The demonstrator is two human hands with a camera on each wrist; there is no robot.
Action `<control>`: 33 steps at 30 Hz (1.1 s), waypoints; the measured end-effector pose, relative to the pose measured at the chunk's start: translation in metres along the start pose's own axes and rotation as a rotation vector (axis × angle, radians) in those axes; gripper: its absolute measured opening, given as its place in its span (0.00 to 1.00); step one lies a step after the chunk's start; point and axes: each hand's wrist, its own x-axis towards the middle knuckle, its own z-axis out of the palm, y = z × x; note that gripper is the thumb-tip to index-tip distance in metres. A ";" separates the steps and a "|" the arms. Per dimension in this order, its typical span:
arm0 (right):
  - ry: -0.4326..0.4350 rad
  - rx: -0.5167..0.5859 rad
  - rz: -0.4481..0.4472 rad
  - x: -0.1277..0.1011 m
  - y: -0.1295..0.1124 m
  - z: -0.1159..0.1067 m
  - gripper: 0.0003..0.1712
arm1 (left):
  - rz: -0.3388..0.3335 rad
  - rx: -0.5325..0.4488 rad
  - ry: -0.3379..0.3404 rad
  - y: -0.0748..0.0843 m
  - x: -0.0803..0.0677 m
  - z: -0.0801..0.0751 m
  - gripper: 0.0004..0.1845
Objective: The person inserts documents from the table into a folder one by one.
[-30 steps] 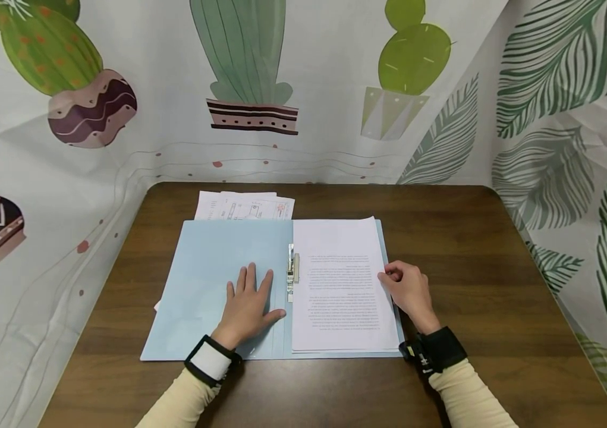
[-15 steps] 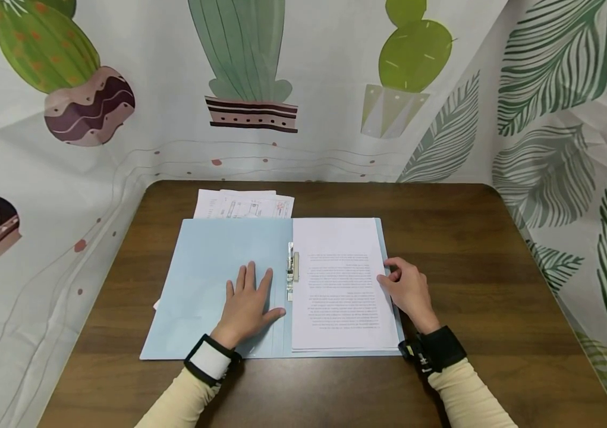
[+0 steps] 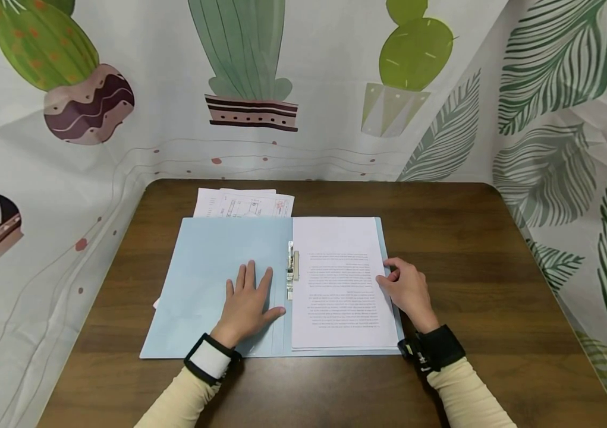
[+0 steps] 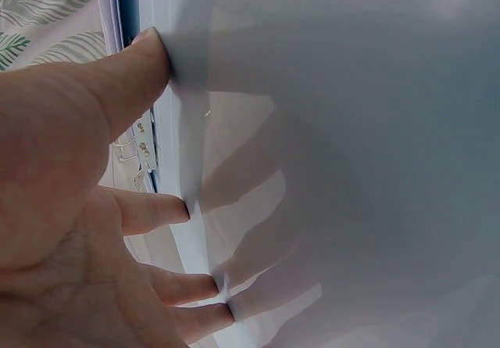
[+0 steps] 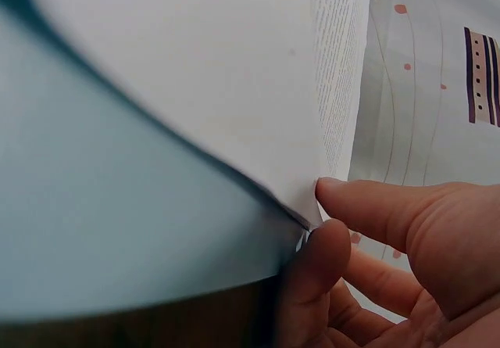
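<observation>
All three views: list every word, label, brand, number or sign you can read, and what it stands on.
None can be read.
Page in the blue folder: lines of print, too small or blurred.
Sheets past the folder's top edge: print and a reddish mark, too small.
Right wrist strap: pale marks, illegible.

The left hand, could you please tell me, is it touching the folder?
Touching: the left wrist view shows the fingertips of the left hand meeting the glossy folder with no gap.
</observation>
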 end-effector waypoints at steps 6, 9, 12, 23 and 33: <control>-0.004 0.003 0.001 -0.001 0.000 -0.001 0.25 | 0.005 0.002 0.011 0.001 0.000 0.000 0.50; -0.008 0.004 0.002 -0.001 0.000 -0.001 0.25 | 0.003 0.004 0.009 0.001 0.000 -0.001 0.50; -0.008 0.004 0.002 -0.001 -0.001 -0.001 0.25 | 0.000 0.004 0.005 0.001 0.001 -0.001 0.50; -0.034 -0.007 -0.016 -0.003 0.000 -0.005 0.28 | -0.006 0.008 -0.016 0.002 0.001 0.000 0.50; -0.013 -0.042 -0.223 -0.013 -0.005 -0.010 0.30 | 0.000 -0.001 -0.012 0.003 0.000 -0.004 0.49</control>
